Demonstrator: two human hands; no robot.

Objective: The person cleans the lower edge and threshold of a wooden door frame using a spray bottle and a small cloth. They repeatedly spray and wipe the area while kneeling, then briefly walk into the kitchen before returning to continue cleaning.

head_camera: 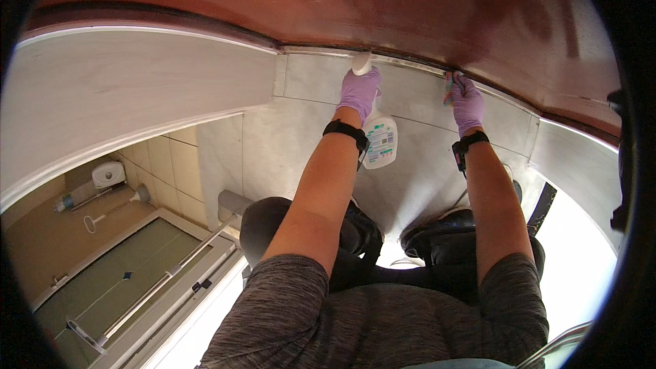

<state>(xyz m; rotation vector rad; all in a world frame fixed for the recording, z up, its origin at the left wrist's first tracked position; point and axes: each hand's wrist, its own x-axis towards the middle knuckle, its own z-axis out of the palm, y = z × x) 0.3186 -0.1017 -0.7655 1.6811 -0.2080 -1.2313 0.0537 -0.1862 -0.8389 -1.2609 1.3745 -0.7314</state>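
Observation:
My left hand, in a purple glove, grips a white spray bottle around its neck. The bottle's spray head points toward the base of a glossy reddish-brown door or panel. Its label bears writing. My right hand, gloved the same way, pinches a small multicoloured cloth or scouring pad against the narrow light strip along the panel's foot. My fingers partly hide the pad, so its exact kind is unclear.
Grey tiles cover the floor between pale side walls. At lower left are a framed glass panel, a metal pole, a white-handled tool and a clear bottle. My bent knees are close behind my hands.

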